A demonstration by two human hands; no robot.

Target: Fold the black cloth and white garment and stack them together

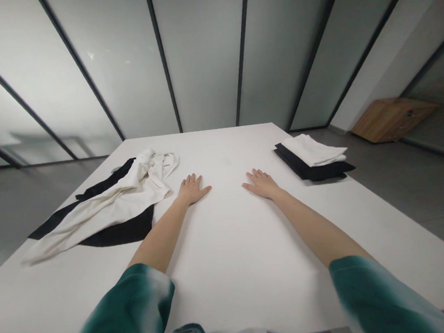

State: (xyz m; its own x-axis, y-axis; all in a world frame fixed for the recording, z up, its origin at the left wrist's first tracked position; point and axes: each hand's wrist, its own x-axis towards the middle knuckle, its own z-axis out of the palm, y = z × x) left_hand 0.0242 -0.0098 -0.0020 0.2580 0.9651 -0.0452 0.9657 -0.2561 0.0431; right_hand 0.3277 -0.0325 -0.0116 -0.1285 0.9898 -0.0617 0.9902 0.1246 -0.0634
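Observation:
My left hand (193, 190) lies flat on the white table (229, 249), palm down with its fingers spread. Just left of it is a rumpled white garment (124, 203), spread loosely over a black garment (121, 231) that shows along both sides. My right hand (261, 184) also rests flat on the tabletop, fingers apart and holding nothing. To its right sits a neat stack: a folded white cloth (314, 149) on top of a folded black cloth (311, 171). Neither hand touches any of the cloth.
Frosted glass panels (203, 59) with dark frames rise behind the table's far edge. A wooden cabinet (394, 118) stands on the grey floor at the far right. A small round grey piece (116, 169) shows beside the loose garments; I cannot tell what it is.

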